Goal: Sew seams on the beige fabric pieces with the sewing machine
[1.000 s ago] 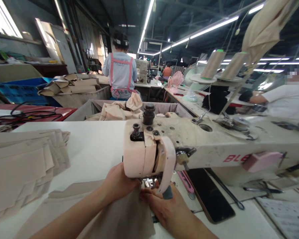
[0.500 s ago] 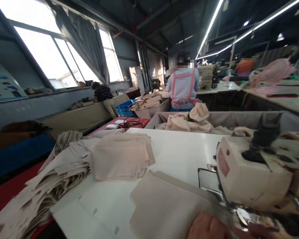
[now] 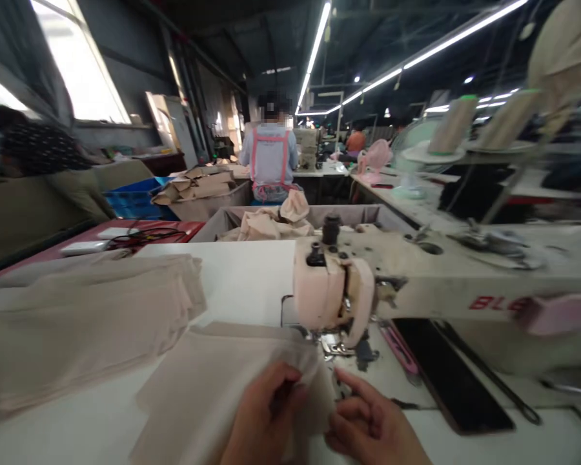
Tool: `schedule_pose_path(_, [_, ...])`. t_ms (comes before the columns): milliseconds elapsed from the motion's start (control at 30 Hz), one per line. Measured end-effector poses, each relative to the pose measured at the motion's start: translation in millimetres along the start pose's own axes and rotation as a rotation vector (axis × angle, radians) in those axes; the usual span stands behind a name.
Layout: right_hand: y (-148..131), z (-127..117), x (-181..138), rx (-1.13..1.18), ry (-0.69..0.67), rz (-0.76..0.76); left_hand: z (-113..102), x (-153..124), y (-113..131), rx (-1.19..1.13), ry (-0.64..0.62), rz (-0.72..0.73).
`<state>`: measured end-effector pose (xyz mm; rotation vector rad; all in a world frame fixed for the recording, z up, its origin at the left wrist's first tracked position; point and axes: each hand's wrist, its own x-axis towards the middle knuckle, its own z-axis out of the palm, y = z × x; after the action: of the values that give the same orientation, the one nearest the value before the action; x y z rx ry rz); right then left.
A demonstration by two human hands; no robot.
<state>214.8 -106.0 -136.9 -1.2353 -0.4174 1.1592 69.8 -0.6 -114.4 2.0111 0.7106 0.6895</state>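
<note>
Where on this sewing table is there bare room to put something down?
The clearest bare patch is the white table between the fabric stack, the sewing machine and the bin of cloth. A smaller strip lies right of the phone. It is crowded under the needle, where the left hand and right hand grip the beige piece.

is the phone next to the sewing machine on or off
Off, as far as it shows: the phone lies flat under the sewing machine arm with a fully dark screen.

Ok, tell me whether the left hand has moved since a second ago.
Yes. The left hand has drawn back toward the person, away from the sewing machine head, still gripping the beige fabric.
</note>
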Motion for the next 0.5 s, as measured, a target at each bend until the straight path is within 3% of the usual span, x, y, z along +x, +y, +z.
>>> schedule_pose_path(100, [-14.6, 6.3, -3.4, -0.001, -0.072, 0.099, 1.5, 0.0, 4.9, 0.233, 0.030, 0.487])
schedule_pose_path(167, [-19.1, 6.7, -6.3, -0.044, -0.105, 0.158, 4.9, 1.8, 8.2, 0.322, 0.056, 0.692])
schedule_pose_path(500, [-15.6, 3.9, -12.7, -0.088, -0.079, 0.148, 1.4, 2.9, 12.1, 0.418, 0.124, 0.804])
